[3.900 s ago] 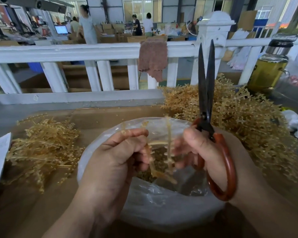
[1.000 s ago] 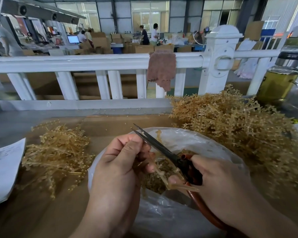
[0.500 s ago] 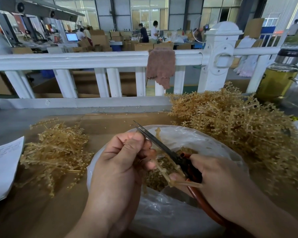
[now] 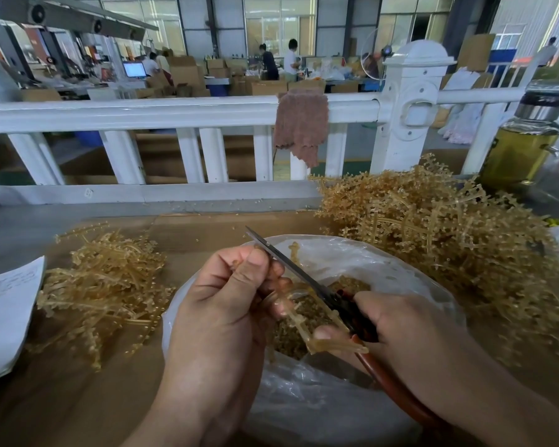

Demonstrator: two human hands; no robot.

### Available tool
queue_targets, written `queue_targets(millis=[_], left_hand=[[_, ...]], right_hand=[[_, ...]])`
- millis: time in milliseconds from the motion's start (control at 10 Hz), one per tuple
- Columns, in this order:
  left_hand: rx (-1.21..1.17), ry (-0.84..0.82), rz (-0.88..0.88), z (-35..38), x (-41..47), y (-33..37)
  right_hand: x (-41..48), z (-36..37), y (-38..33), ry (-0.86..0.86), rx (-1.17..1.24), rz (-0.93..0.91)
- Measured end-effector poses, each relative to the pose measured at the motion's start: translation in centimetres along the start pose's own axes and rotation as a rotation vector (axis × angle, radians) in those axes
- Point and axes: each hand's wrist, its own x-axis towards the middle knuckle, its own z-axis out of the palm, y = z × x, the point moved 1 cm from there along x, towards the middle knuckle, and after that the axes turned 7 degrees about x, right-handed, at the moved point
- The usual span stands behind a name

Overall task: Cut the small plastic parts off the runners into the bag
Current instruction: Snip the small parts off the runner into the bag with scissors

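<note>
Item: amber translucent plastic runner, a few nubs visible on it, held over the mouth of a clear plastic bag. Long axis diag., upper left at the left hand to lower right at the right hand; both touch it. Left hand is nearer & has the main hold: thumb & curled fingers pinch the upper end. Right hand is curled round the red-brown loop handles of dark steel scissors, thumb tip on the runner's lower stem. Blades cross just above the runner, tips up-left past the L thumb, gap betw. them narrow, near closed. Next snip prob. needs the blades opened & fed onto a stub, cut falling straight down. Bag contents: heap of cut amber bits. Adjacent: large tangle of uncut amber runners just right of the bag; smaller pile of thin amber runners left, apart, looks stripped. All on a brown cardboard-covered bench.
</note>
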Motion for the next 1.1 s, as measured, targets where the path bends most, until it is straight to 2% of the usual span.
queue_targets(millis=[300, 500, 800, 900, 1000, 1100], left_hand=[[-0.038, 0.005, 0.0, -0.02, 0.14, 0.07], [-0.075, 0.025, -0.013, 0.05, 0.29, -0.01], [-0.045, 0.012, -0.014, 0.0, 0.28, -0.01], [-0.041, 0.017, -0.037, 0.0, 0.32, -0.07], [-0.025, 0.045, -0.031, -0.22, 0.56, 0.17], [0.069, 0.078, -0.03, -0.63, 0.68, 0.11]], right_hand=[[0.07, 0.31, -0.79, 0.026, -0.026, -0.054], [0.22, 0.32, -0.75, -0.014, 0.058, -0.041], [0.18, 0.13, -1.04, -0.025, 0.055, -0.015], [0.14, 0.49, -0.52, 0.013, 0.097, -0.002], [0.48, 0.53, -0.38, 0.017, 0.317, 0.109], [0.46, 0.76, -0.15, -0.082, 0.901, 0.203]])
